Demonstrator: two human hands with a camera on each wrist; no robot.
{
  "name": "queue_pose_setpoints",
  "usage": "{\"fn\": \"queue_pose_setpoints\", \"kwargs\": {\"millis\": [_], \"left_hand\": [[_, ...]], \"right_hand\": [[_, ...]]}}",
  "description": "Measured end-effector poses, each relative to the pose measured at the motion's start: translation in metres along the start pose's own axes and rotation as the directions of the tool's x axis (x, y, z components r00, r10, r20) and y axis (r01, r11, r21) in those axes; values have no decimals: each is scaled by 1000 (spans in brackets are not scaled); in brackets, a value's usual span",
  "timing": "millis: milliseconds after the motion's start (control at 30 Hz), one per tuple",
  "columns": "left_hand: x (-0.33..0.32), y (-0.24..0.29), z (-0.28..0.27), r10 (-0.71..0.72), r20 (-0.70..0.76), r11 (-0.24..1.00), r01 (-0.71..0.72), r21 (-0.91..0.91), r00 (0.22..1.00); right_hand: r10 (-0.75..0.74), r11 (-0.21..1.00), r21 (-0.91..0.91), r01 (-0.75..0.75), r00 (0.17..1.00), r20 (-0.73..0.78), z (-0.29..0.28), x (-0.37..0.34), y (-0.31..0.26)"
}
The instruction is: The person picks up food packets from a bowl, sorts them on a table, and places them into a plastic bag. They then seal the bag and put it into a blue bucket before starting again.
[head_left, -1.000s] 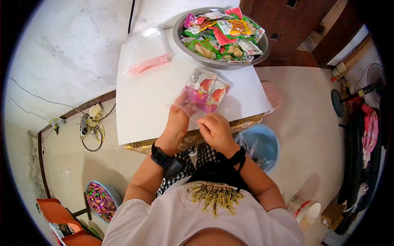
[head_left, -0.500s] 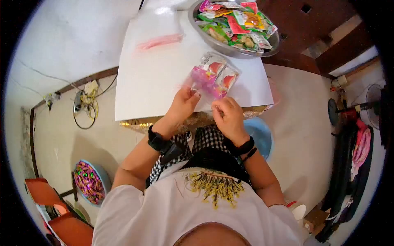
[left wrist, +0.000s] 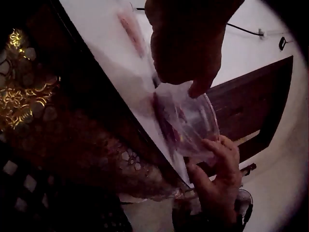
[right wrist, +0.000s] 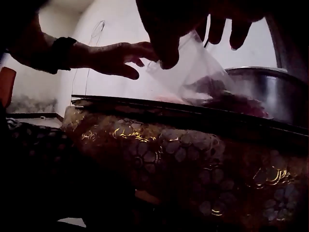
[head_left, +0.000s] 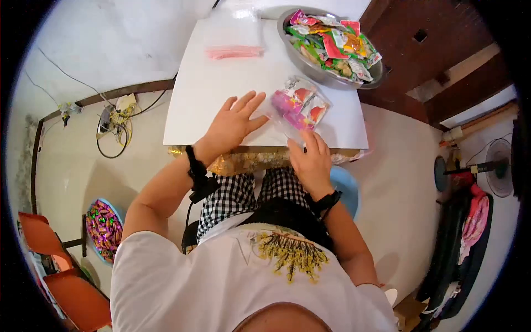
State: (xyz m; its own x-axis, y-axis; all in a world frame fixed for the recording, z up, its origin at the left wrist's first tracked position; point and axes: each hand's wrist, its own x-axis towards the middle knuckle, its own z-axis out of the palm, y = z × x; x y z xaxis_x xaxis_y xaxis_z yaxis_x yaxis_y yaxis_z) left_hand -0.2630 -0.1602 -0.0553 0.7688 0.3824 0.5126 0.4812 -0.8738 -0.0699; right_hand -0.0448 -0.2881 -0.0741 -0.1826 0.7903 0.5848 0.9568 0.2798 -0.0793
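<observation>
On the white tabletop (head_left: 215, 105) lies a clear plastic bag (left wrist: 198, 116) with pink-and-white snack packets (head_left: 301, 105) inside, its mouth raised toward me. My right hand (head_left: 312, 166) pinches the near edge of the bag between thumb and fingers, at the front of the table. To the left of the bag, my left hand (head_left: 232, 124) hovers over the table with fingers spread and nothing in them. In the right wrist view the left hand (right wrist: 113, 58) points toward the bag's raised edge.
A metal basin (head_left: 332, 77) heaped with colourful packets stands at the back right. A stack of clear bags with pink edges (head_left: 235, 51) lies at the back left. Below are a blue tub (head_left: 345, 191) and another basin (head_left: 119, 216) full of small wrapped pieces.
My left hand has let go of the bag and moved left, its fingers spreading. My right hand stays at the bag's near edge, its fingers straighter than before. The head view has shifted.
</observation>
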Motion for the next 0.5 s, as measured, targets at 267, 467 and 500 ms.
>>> {"fn": "queue_pose_setpoints", "kwargs": {"millis": [267,467,500], "left_hand": [[9,-18,21,-7,98,996,15,-85,995],[37,-25,-18,8,-153,970,-45,-240,988],[44,-26,-30,10,-177,968,-53,-246,984]], "right_hand": [[1,998,61,-4,999,38,-12,4,30],[-21,979,202,22,1000,-6,-56,49,56],[-39,975,216,48,998,-43,-66,60,57]]}}
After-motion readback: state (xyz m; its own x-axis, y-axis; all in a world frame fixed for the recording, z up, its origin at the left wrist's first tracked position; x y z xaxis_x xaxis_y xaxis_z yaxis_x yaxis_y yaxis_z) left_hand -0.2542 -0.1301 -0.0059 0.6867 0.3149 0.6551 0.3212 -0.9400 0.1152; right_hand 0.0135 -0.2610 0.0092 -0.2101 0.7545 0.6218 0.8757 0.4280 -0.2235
